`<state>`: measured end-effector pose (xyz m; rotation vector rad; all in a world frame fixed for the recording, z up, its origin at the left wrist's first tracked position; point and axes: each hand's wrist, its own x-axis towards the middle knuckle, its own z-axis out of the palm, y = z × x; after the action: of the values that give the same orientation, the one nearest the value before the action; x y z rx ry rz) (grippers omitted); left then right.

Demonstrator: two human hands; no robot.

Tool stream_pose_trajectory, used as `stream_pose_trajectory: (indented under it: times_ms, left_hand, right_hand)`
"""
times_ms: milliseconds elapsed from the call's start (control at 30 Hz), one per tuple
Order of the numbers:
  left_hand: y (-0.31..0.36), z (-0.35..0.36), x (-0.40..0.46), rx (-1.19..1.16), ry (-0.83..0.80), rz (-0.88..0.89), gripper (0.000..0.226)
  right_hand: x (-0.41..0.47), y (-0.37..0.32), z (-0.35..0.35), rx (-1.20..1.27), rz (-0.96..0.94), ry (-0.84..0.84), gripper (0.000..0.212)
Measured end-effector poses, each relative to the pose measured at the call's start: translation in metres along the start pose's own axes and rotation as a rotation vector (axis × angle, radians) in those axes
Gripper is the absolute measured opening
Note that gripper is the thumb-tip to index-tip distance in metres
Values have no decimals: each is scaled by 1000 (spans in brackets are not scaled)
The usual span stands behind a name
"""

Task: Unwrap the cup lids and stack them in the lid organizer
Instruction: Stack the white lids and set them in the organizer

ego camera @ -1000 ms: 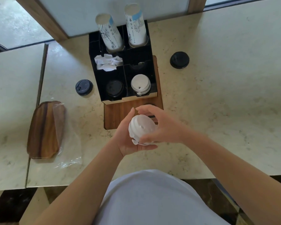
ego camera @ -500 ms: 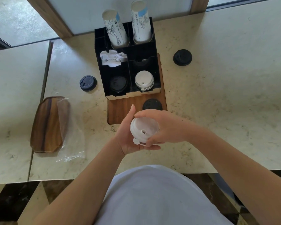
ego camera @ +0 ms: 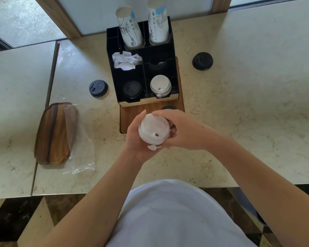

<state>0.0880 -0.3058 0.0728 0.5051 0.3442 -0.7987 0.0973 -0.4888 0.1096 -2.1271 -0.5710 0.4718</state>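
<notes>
My desk (ego camera: 248, 107) is pale, veined stone, and a second slab (ego camera: 16, 104) butts against it on my left. Wood-framed frosted panels (ego camera: 96, 11) stand behind it. Below its near edge I see dark marble floor (ego camera: 12, 218) in soft daylight.

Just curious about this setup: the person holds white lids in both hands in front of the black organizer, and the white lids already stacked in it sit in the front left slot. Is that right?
Not quite. The head view shows the stacked white lids in the organizer's front right slot; the front left one holds black lids. The rest stands: left hand and right hand both hold white lids in front of it.
</notes>
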Motion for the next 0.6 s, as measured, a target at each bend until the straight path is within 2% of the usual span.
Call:
stream_pose_trajectory:
  times_ms: [67,200,433,600]
  left_hand:
    - [3,5,2,11,73,73,51]
    - [7,14,8,138,110,114,45]
    - [22,11,25,107,222,80,64]
    - [42,0,48,263,485,125,42]
  right_hand:
    - [0,8,3,64,58,29,93]
    - [7,9,12,146,96,105,84]
    - [36,23,7,4,160,172,89]
    - [63,60,4,-159,226,233,91]
